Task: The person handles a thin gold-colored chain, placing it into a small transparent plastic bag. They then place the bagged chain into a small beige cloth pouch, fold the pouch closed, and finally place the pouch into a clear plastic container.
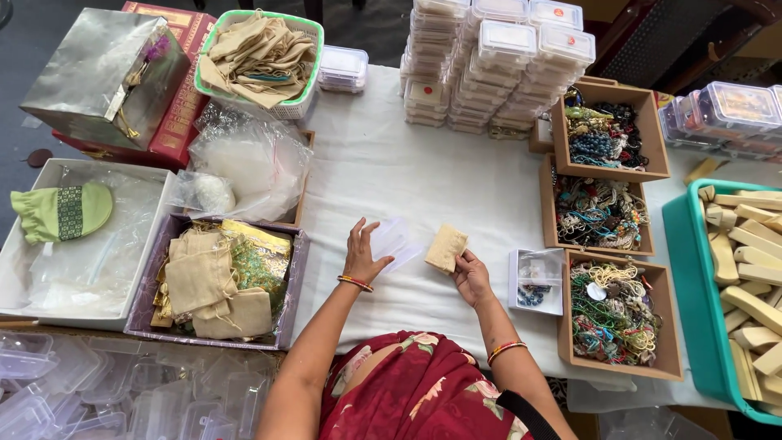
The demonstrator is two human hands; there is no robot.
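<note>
My left hand (362,255) rests on the white tablecloth (383,155) and holds a small clear plastic lid or box (394,239) by its near edge. My right hand (471,273) grips a small beige cloth pouch (446,247) at its lower corner, lifted just above the cloth. The two hands are close together, the pouch right beside the clear plastic piece. An open small clear box (538,279) with a few beads lies just right of my right hand.
Three wooden trays of beaded strings (609,216) line the right side, next to a teal crate of wooden pieces (745,277). Stacked clear boxes (493,61) stand at the back. A purple box of beige pouches (218,281) and a green basket (259,57) sit left.
</note>
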